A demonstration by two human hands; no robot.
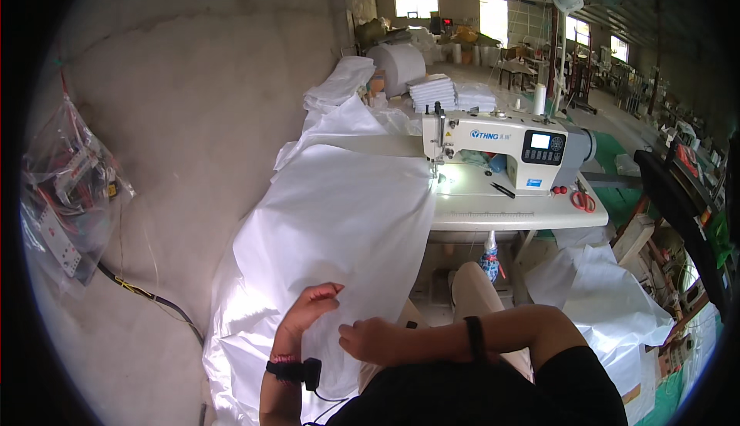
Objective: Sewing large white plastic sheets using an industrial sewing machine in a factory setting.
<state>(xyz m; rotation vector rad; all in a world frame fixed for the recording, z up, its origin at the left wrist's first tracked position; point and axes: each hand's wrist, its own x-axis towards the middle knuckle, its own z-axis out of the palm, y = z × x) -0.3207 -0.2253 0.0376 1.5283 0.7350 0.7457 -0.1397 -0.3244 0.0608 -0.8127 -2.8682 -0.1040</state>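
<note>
In the head view, one large white sheet [339,218] spreads from beneath the needle end of one sewing machine [501,148], over the left of the white surface [470,206], and down to the person's lap. Two bare hands are over its lower part, near each other but apart: the left hand [314,303] has its fingers curled in narrowly, and the right hand [371,340] is bent into a loose fist; whether either grips the sheet, I cannot tell. On the surface by the machine lie one pair of red-handled scissors [583,201], two small red round objects [559,191] and a slim black tool [502,190]; a lamp lights the needle area. One tall white thread cone [539,99] stands behind the machine's top. Farther back are one big white roll [401,67] and two stacks of folded white material [432,93]. A bare grey wall [193,102] rises on the left, with one clear plastic bag [73,187] of wired parts hanging on it; four bright windows [493,21] show at the far end of the long workshop.
</note>
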